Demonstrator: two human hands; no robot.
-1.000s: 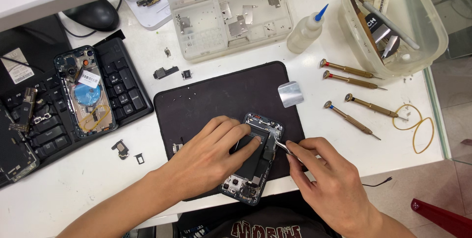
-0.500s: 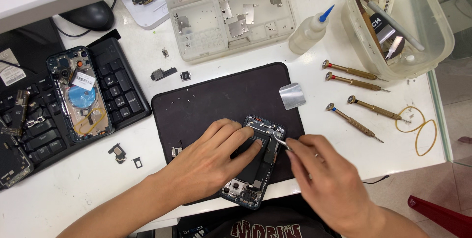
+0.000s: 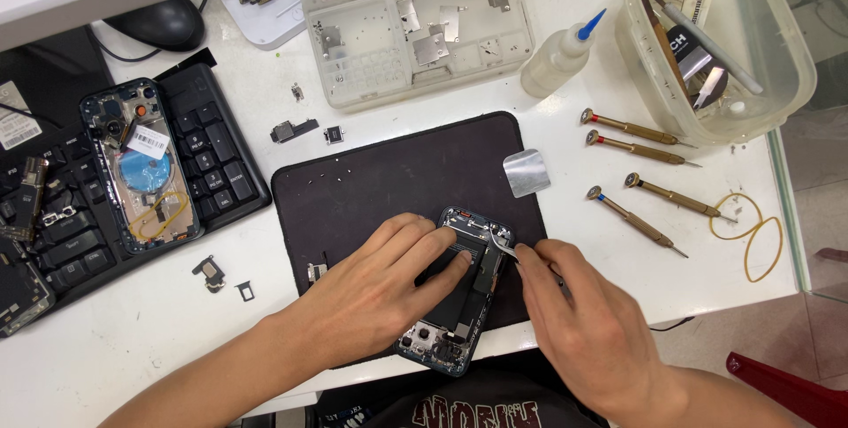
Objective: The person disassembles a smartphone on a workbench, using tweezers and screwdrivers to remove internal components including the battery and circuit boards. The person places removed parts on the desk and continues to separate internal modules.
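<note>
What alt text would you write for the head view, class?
A left hand steadies an opened dark blue phone on a black work mat while the right hand works metal tweezers into it. Four brass screwdrivers lie to the right.

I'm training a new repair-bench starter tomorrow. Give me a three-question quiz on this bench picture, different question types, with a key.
1. True or false: the left hand lies flat on the opened phone on the black mat.
2. How many brass-handled screwdrivers lie on the table right of the mat? A) two B) four C) six
3. Fill in: the right hand holds metal ______ to the phone's upper edge.

Key: 1 true; 2 B; 3 tweezers.
</note>
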